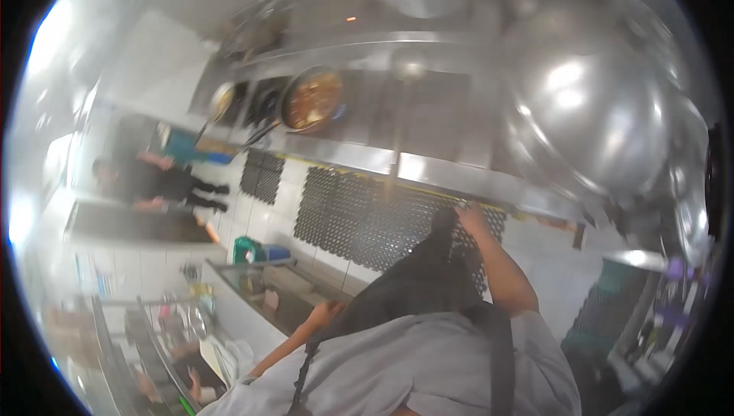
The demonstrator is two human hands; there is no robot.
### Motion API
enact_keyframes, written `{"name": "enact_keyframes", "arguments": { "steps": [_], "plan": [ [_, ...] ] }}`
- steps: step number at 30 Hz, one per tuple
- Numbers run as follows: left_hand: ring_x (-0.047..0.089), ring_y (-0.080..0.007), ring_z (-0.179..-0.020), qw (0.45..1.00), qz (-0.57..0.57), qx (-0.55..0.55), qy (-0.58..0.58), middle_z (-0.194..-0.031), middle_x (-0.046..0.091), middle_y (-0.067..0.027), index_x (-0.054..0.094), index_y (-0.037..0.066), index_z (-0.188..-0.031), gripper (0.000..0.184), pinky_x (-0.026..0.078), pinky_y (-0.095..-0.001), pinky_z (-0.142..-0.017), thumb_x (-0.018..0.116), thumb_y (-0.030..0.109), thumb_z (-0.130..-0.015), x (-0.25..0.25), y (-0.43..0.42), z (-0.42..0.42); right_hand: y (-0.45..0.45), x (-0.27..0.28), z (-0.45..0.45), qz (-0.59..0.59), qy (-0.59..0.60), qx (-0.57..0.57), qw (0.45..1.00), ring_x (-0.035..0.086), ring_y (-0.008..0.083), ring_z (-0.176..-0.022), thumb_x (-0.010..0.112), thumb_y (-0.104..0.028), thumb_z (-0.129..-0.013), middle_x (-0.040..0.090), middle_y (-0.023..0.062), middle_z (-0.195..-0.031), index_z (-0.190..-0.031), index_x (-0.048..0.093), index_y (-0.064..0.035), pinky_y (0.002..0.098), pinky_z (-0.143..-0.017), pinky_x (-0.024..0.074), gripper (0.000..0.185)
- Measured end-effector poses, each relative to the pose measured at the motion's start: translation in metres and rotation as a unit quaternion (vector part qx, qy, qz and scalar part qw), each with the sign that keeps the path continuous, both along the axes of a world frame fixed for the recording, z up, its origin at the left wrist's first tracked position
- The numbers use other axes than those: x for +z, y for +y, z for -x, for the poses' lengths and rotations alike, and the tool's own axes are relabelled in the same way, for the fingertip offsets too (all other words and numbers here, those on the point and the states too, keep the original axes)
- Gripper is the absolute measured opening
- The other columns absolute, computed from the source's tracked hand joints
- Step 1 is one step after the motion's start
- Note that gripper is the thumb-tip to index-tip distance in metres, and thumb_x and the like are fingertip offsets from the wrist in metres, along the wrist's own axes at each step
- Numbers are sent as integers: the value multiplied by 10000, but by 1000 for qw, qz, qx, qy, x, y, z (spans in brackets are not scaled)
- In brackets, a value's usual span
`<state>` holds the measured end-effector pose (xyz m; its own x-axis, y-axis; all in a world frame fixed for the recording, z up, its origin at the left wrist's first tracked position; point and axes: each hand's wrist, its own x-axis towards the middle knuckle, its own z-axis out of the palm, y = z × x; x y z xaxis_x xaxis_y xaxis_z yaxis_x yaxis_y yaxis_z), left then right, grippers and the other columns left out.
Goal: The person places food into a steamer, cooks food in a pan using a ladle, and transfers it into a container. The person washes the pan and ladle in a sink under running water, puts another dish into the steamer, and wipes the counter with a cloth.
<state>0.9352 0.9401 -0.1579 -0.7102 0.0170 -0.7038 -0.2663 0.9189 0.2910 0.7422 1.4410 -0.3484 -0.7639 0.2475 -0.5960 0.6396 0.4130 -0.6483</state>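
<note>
My right hand [471, 219] is at the front edge of the steel cooking range [459, 153], beside the black apron [413, 286]. Its fingers look curled, and a small pale spot shows at them; what they hold, if anything, is unclear. Lower and to the left, my left hand [327, 313] hangs by the apron's side, its fingers blurred. A long-handled ladle [410, 70] lies across the range, its handle reaching over the front edge. To its left, a frying pan [313, 101] holds reddish food in sauce.
A second, smaller pan [222, 102] sits farther left. Large shiny steel bowls or woks [604, 102] fill the right. Black perforated mats [359, 217] cover the floor. Another person [164, 179] stands at far left. A counter with a glass-like front [267, 294] is behind my left hand.
</note>
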Motion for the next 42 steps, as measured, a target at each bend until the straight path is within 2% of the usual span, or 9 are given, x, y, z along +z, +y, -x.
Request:
{"name": "enact_keyframes", "arguments": {
  "steps": [4,12,17,20,24,26,34,39,42],
  "plan": [
    [677,-366,-1171,989,91,85,-73,-1229,727,-200,734,54,-1214,454,514,-455,-1029,620,436,-996,-29,-109,-124,-13,-70,30,-67,50,-31,996,655,464,-1157,675,-473,-935,702,305,-1188,-1274,655,42,498,-1007,503,617],
    [685,-306,-1161,972,-35,222,-70,-1266,721,-180,711,38,-1265,444,519,-413,-1029,610,389,-1012,-54,-98,-168,-24,-27,28,-92,63,-118,987,684,415,-1134,710,-449,-904,709,280,-1203,-1147,726,47,467,-984,528,553],
    [690,-272,-1151,957,-87,269,-68,-1294,716,-173,699,28,-1300,460,517,-403,-1029,581,394,-1049,-100,-153,-103,-2,-151,24,-40,72,-214,973,672,419,-1148,724,-468,-897,720,262,-1198,-1153,732,48,461,-1008,507,576],
    [699,-257,-1149,944,-96,306,-78,-1252,737,-168,706,25,-1288,490,525,-395,-1012,573,435,-1055,-34,-188,3,1,-144,28,-106,-11,-207,972,676,415,-1147,750,-461,-880,726,257,-1196,-1160,731,49,456,-1003,510,583],
    [702,-245,-1117,973,4,230,26,-1182,762,-135,715,13,-1250,453,531,-382,-977,683,379,-985,-52,-293,91,-36,-53,38,-240,-26,-160,957,687,391,-1137,775,-415,-871,732,238,-1198,-1168,737,23,447,-987,524,530],
    [708,-357,-1137,961,9,259,98,-1169,744,-214,717,26,-1242,506,539,-416,-983,648,456,-983,-79,-337,127,-44,-41,41,-263,-28,-157,952,694,384,-1125,773,-408,-874,738,222,-1194,-1172,743,0,446,-975,531,506],
    [722,-333,-1094,976,-52,200,69,-1148,759,-186,716,14,-1216,473,539,-400,-974,665,422,-983,-32,-295,275,-47,-37,37,-246,14,-170,954,711,365,-1097,783,-355,-883,754,184,-1180,-1185,757,-56,451,-940,538,426],
    [685,-349,-1149,982,-87,168,20,-1224,718,-222,692,31,-1274,483,526,-402,-998,711,396,-958,-47,-280,294,2,-174,-3,-55,-12,-328,943,666,233,-812,797,-248,-905,620,59,-844,-1364,622,-140,422,-487,484,503],
    [647,-369,-1159,990,-51,105,78,-1265,662,-249,642,44,-1353,550,514,-412,-1014,774,340,-909,-35,-280,331,-32,-123,-13,64,-108,-289,949,674,284,-861,768,-277,-947,612,76,-966,-1383,557,-169,439,-569,535,496]
  ]
}}
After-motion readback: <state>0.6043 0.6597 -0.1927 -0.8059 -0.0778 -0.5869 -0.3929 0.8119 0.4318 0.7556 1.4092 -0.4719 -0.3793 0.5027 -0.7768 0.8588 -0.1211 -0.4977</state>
